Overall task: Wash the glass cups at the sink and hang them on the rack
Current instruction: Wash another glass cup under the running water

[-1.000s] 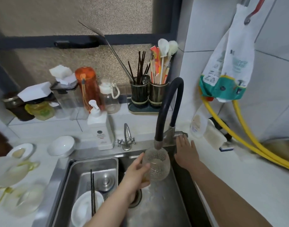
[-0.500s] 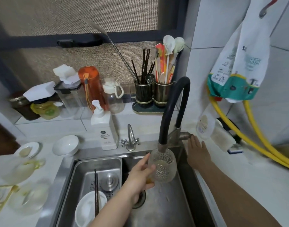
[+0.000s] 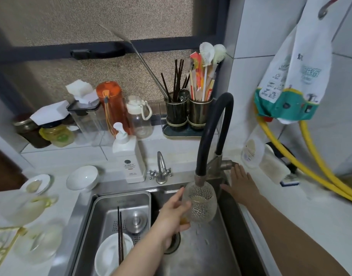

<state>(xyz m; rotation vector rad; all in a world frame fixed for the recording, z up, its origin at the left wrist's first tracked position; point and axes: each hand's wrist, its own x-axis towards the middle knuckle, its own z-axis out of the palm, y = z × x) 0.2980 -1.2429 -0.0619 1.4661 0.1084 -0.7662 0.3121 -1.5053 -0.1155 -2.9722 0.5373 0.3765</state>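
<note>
We hold the glass cup in our left hand, fingers curled round its side, over the sink with its mouth right under the nozzle of the black faucet. Drops of water fall below the cup toward the drain. Our right hand lies flat with fingers spread on the sink's rim, its fingertips at the metal faucet lever. On the table at the left, blurred glass cups sit by the yellow rack. A white bowl with dark chopsticks across it rests in the sink's left basin.
</note>
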